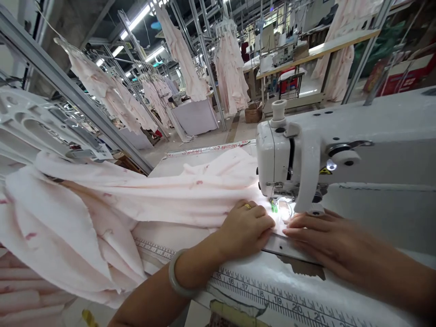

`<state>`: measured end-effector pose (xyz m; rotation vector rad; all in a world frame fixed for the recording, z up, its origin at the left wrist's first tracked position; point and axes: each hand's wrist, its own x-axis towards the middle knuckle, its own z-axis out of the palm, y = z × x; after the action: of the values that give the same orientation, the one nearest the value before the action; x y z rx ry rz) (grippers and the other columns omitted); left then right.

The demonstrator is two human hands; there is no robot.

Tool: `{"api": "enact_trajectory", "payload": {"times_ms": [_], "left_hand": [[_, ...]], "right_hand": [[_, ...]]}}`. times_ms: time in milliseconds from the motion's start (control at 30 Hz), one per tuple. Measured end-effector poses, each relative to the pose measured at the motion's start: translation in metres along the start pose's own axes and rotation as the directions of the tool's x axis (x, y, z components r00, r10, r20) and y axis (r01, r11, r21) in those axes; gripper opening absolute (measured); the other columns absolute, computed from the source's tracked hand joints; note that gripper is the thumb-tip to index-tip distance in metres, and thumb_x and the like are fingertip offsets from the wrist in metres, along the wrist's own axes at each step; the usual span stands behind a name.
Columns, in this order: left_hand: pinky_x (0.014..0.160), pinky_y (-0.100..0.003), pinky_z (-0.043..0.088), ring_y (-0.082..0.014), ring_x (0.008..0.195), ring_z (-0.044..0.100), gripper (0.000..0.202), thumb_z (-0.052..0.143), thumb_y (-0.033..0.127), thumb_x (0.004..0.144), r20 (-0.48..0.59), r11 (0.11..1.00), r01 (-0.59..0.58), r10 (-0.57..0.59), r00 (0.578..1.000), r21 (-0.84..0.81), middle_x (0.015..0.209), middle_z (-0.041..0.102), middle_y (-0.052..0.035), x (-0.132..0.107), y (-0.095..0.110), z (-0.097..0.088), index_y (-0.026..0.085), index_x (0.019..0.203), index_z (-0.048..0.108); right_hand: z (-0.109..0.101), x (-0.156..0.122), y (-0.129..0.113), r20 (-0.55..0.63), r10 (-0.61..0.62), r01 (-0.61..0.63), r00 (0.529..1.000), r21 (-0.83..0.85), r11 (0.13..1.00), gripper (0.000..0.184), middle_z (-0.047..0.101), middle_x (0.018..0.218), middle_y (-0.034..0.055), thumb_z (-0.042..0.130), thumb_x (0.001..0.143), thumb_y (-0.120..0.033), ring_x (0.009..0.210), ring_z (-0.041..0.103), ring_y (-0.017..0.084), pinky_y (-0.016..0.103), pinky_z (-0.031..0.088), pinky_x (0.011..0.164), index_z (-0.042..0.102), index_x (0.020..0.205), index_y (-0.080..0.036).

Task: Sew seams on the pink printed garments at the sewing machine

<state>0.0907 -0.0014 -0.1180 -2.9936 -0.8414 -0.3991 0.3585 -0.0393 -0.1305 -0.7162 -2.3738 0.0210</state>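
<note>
Between the hands, the pink fabric [204, 190] lies under the sewing machine [275, 154] head. The left hand [245, 229] presses it with bent fingers; the right hand [316, 236] rests flat, gripping nothing. Judged step: guiding a seam; further feed needs even pressure.

Your sewing machine [340, 136] ran off the right edge, and its lamp glare blew out the needle spot, so whatever sat just past your left hand [247, 229] was impossible to tell. Your right hand [320, 238] went blurry toward the wrist, with the forearm chopped by the frame. The pink fabric [102, 204] spilled off the left edge too, and the print on the hanging garments [231, 68] way back was too small to make out.
</note>
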Motion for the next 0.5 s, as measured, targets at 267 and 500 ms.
{"api": "enact_trajectory", "payload": {"times_ms": [267,500], "left_hand": [[0.098,-0.037,0.051,-0.0192,0.099,0.07,0.03,0.056,0.027,0.118,-0.101,0.998,-0.06,0.062,0.993,0.023,0.106,0.08,-0.0031,0.001,0.002,0.006,0.022,0.102,0.081],[0.092,-0.039,0.05,-0.0197,0.094,0.068,0.03,0.056,0.021,0.117,-0.015,0.989,-0.1,0.102,0.995,0.107,0.1,0.078,-0.0031,0.006,0.006,0.011,0.02,0.098,0.079]], "right_hand": [[-0.008,0.009,-0.006,0.089,-0.019,0.02,0.996,-0.016,1.0,0.046,0.083,0.098,0.0005,0.039,0.122,-0.027,0.078,0.079,0.016,0.035,0.061,0.074,0.082,0.106,-0.028],[-0.008,0.01,-0.005,0.136,0.032,-0.042,0.99,0.067,0.997,0.043,0.084,0.1,-0.0003,0.041,0.121,-0.028,0.081,0.08,0.018,0.038,0.062,0.081,0.081,0.106,-0.031]]}}
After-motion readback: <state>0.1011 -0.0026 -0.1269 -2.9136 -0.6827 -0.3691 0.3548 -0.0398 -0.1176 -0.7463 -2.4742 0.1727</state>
